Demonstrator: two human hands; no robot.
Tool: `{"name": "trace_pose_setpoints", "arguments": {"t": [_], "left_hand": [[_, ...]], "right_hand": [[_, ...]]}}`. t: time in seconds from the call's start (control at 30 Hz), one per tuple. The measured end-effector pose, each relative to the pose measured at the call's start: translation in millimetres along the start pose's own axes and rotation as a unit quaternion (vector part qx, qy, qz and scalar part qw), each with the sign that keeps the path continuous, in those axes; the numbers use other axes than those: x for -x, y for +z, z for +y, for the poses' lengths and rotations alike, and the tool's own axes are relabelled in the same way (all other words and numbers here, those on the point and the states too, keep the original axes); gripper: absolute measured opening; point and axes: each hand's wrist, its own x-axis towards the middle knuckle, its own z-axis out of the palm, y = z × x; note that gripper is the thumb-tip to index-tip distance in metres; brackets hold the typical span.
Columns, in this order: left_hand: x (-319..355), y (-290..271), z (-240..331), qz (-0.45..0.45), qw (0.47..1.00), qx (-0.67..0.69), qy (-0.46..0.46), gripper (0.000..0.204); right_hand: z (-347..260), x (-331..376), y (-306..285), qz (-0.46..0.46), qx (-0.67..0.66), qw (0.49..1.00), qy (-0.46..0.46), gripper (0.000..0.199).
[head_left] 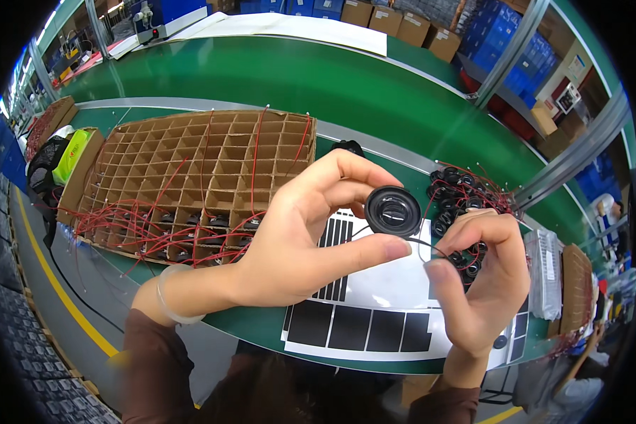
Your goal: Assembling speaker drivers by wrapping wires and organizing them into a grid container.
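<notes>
A person's left hand (297,240) holds a small round black speaker (392,210) up over the green counter (261,85), thumb below and fingertips curled over its rim, so the cone faces the camera and can be looked over. The grip is narrow, closed on the speaker's edge alone, which leaves the face bare. The right hand (484,283) pinches the thin dark wire (420,244) trailing from the speaker between thumb and forefinger, apparently to keep it taut and out of the way. Below both hands lies a white sheet with black rectangles (367,325), flat on the counter. To the left sits a cardboard divider tray (205,162), its near cells filled with speakers whose red leads spill over the walls, each part kept in its own cell. Beyond the right hand, a loose heap of black speakers (459,191) with red wires lies close by, within easy reach.
</notes>
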Motion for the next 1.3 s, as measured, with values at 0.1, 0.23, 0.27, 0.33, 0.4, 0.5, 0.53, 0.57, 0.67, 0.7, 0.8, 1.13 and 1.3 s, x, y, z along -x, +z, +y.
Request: {"name": "trace_pose_setpoints", "arguments": {"t": [0.1,0.23,0.27,0.33,0.4,0.5,0.53,0.57,0.67,0.7,0.8,1.13,1.3], "left_hand": [[0,2,0,0.004,1.000,0.001,-0.007,0.037],[-1,-2,-3,0.005,1.000,0.009,-0.007,0.037],[-2,-2,-2,0.004,1.000,0.009,-0.008,0.037],[0,0,2,-0.011,1.000,0.013,-0.005,0.038],[1,0,2,-0.024,1.000,0.010,-0.003,0.039],[1,-1,1,-0.058,0.998,-0.022,-0.017,0.044],[2,-1,2,-0.056,0.998,-0.024,-0.017,0.044],[4,0,5,-0.056,0.998,-0.025,-0.020,0.044],[1,-1,3,-0.059,0.998,-0.010,-0.025,0.045],[0,-1,4,-0.055,0.998,-0.003,-0.026,0.046],[1,1,5,-0.009,1.000,0.013,-0.026,0.047],[5,-1,4,-0.090,0.995,-0.029,0.011,0.048],[4,-1,4,-0.111,0.994,-0.023,0.004,0.046]], "right_hand": [[4,1,0,-0.003,0.001,0.999,-0.035,0.022],[0,1,2,-0.034,0.024,0.994,-0.100,0.020],[-1,1,3,-0.035,0.034,0.993,-0.108,0.020],[0,-1,1,-0.028,0.024,0.994,-0.099,0.019],[4,-1,-1,-0.009,-0.020,0.999,-0.035,0.017],[10,-2,0,-0.012,-0.038,0.999,-0.032,0.015],[10,-3,0,-0.014,-0.046,0.998,-0.033,0.015],[9,-3,1,-0.015,-0.049,0.998,-0.034,0.015],[10,-3,0,-0.023,-0.053,0.998,-0.016,0.015],[10,-3,-1,-0.026,-0.052,0.998,-0.032,0.016],[8,-2,0,-0.030,-0.042,0.997,-0.062,0.016],[11,-3,0,-0.026,-0.062,0.997,-0.035,0.017],[9,-3,-1,-0.031,-0.065,0.996,-0.043,0.017]]}}
